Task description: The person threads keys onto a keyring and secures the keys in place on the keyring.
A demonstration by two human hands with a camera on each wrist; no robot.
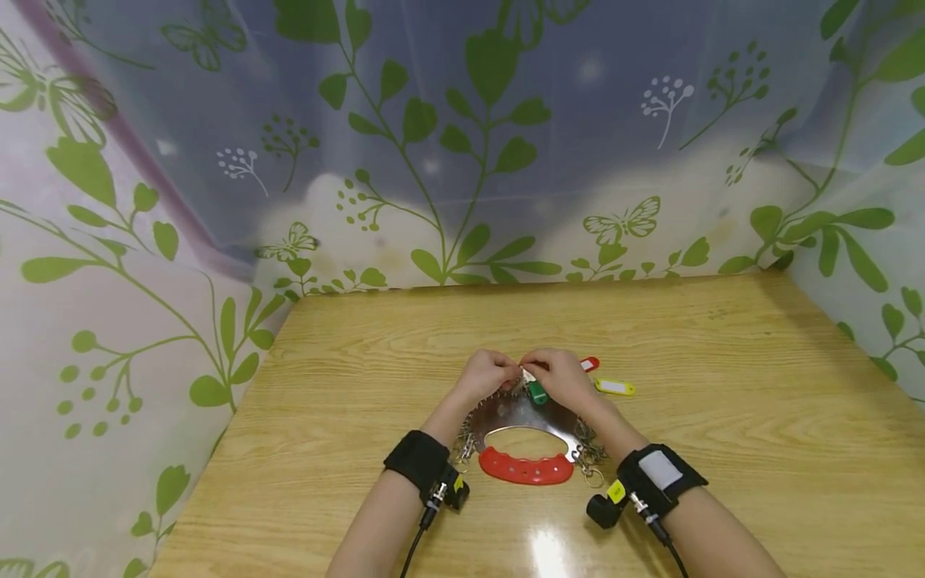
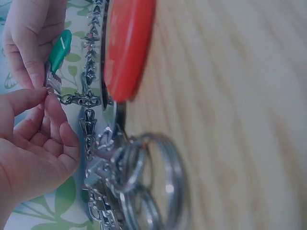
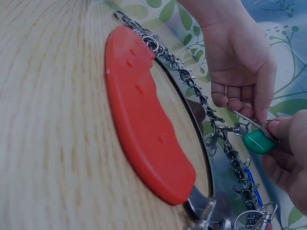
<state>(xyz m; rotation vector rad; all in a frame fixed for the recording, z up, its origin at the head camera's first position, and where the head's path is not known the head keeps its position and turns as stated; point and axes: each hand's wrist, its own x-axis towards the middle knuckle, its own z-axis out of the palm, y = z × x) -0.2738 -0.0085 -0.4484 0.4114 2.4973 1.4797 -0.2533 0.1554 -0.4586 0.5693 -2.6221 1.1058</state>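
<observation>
Both hands meet at the far edge of the metal key holder (image 1: 516, 411) on the tabletop (image 1: 723, 361): left hand (image 1: 486, 375) pinching a clip (image 2: 72, 99), right hand (image 1: 560, 376) pinching the green key tag (image 3: 258, 142) just beside it.

1. The left hand (image 1: 486, 376) is bare; a black strap is behind it on the wrist.
2. The right hand (image 1: 560, 377) has a black strap with a white patch.
3. Small black cameras with cables hang under both straps.

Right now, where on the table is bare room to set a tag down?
Bare wood runs left of the left hand, behind both hands, and right of the yellow tag. It is crowded around the key organiser and right hand.
</observation>
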